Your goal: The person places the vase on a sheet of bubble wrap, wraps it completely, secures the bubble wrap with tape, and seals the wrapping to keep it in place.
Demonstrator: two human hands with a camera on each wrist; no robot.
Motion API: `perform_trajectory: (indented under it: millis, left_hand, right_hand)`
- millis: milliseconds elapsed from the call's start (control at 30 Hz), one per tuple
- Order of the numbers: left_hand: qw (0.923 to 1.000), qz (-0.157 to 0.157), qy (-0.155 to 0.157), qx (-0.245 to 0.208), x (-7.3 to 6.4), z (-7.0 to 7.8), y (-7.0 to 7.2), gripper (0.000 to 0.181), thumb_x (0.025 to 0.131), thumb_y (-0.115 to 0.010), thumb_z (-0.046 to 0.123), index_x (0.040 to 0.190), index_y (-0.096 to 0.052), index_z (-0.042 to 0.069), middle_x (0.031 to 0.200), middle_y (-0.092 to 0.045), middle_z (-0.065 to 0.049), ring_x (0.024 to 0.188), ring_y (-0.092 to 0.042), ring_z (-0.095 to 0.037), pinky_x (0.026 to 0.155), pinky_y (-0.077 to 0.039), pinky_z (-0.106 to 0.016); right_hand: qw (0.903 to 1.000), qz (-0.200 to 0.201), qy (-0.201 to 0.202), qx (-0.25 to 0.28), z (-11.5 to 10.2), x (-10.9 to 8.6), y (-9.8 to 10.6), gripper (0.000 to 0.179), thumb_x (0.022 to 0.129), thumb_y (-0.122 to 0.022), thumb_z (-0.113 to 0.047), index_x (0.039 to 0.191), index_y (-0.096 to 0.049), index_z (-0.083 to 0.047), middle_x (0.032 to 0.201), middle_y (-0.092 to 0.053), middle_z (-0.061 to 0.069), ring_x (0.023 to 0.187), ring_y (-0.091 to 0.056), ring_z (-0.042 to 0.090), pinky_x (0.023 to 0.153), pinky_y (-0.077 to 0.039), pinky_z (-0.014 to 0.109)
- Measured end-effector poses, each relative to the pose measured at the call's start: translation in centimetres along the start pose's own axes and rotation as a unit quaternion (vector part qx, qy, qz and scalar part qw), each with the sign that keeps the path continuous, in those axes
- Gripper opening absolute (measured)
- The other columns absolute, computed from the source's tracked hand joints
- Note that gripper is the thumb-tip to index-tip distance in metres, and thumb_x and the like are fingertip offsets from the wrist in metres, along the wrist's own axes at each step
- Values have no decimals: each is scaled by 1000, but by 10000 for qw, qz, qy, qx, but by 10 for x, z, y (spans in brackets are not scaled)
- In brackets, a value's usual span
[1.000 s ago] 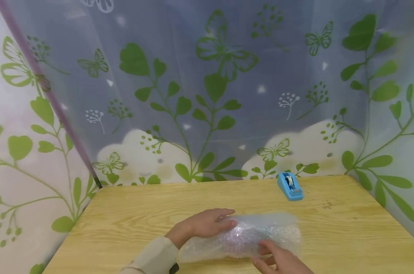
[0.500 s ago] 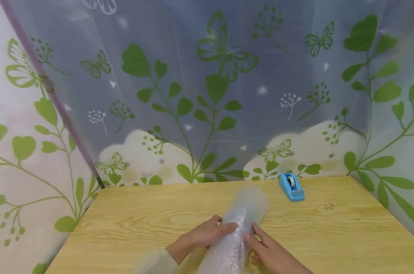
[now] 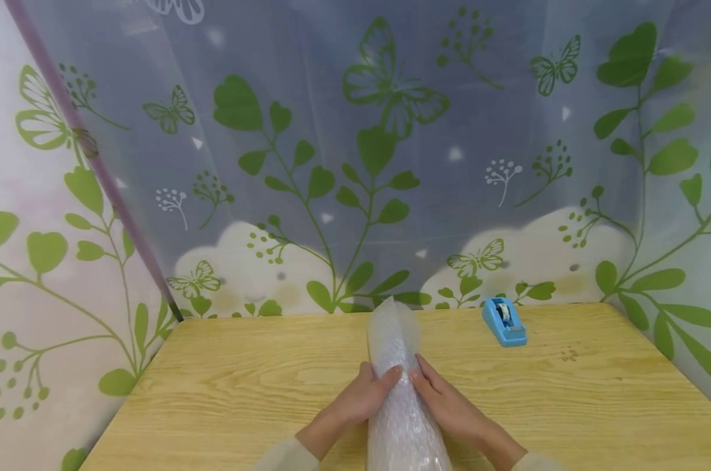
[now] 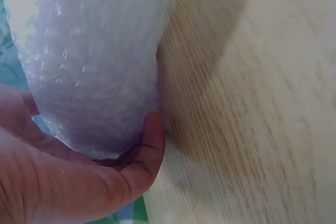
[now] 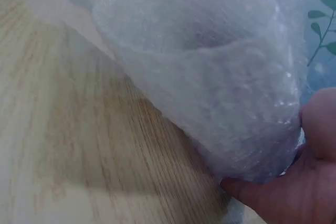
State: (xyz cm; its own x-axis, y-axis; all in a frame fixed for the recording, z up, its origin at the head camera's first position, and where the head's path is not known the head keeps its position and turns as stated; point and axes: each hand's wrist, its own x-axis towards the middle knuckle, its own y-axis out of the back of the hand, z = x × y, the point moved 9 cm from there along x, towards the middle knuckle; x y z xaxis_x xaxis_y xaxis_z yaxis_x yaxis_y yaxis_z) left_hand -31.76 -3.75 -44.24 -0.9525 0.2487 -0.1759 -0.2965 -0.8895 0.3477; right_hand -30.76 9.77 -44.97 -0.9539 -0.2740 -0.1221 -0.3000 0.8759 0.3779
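A roll of bubble wrap (image 3: 399,405), clear and crinkled, points away from me over the middle of the table. Whatever lies inside shows only as a faint purplish tint. My left hand (image 3: 361,396) grips its left side, thumb on top; in the left wrist view those fingers (image 4: 152,142) curl under the bubble wrap (image 4: 94,61). From the other side my right hand (image 3: 449,402) holds it, thumb on top too. The right wrist view has that hand (image 5: 294,182) with a finger hooked beneath the wrap (image 5: 210,77), where a layer's edge crosses.
On the wood-grain table (image 3: 243,386), a blue tape dispenser (image 3: 504,322) with a roll of tape stands at the back right. A curtain (image 3: 308,163) printed with leaves and butterflies hangs behind the table's far edge.
The bubble wrap has turned from lying crosswise to pointing away from me. My left hand has shifted from resting on top to its left side; the right hand has come to grip the right side.
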Motion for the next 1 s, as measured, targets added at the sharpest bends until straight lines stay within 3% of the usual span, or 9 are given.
perform_trajectory:
  millis: [167,500,633,767,900,933,1000]
  left_hand:
    - [9999,58,-102,-87,9,0,0,81,95,-48,50,131,-27,-19,115,-49,-29,106,-54,-40,89,-44,-54]
    - [9986,6,-362,-378,15,1,-12,72,96,-48,47,127,-32,-15,105,-52,-19,94,-56,-31,79,-48,-49]
    - [9989,76,-350,-299,16,0,-13,70,96,-48,48,125,-34,-15,103,-52,-18,91,-56,-30,77,-49,-48]
    - [9998,112,-102,121,19,0,-7,79,96,-41,55,129,-30,-16,111,-51,-23,98,-55,-34,82,-47,-49]
    - [9988,-213,189,386,19,4,3,97,92,-29,69,143,-18,-12,137,-36,-29,115,-47,-37,90,-42,-52]
    - [9985,-271,203,433,19,5,8,98,91,-26,71,145,-17,-10,134,-40,-29,107,-52,-36,86,-43,-52]
    - [9976,-240,109,641,17,8,22,97,90,-25,72,147,-18,-6,138,-38,-28,114,-49,-38,91,-40,-54]
  right_hand:
    - [9997,45,-111,193,8,8,1,75,98,-33,-56,153,-13,-10,155,-17,19,139,-14,41,107,-12,61]
    - [9989,215,-121,396,21,9,4,77,97,-31,-59,154,-9,-11,155,-13,21,139,-13,42,106,-12,62]
    - [9986,362,-62,388,23,9,5,76,97,-31,-58,154,-10,-11,155,-14,20,139,-14,42,106,-13,62]
    - [9966,653,-30,497,22,14,9,77,95,-36,-60,153,-18,-12,154,-21,18,138,-21,40,106,-18,61]
    - [9926,838,-58,876,24,15,25,74,96,-37,-58,151,-24,-9,151,-27,21,135,-29,40,103,-29,57]
    - [9928,873,-40,816,25,14,32,73,97,-36,-57,150,-25,-9,150,-29,22,132,-34,41,103,-31,55]
    - [9951,891,169,387,24,14,49,69,100,-32,-53,149,-26,-5,149,-28,25,132,-33,42,103,-31,55]
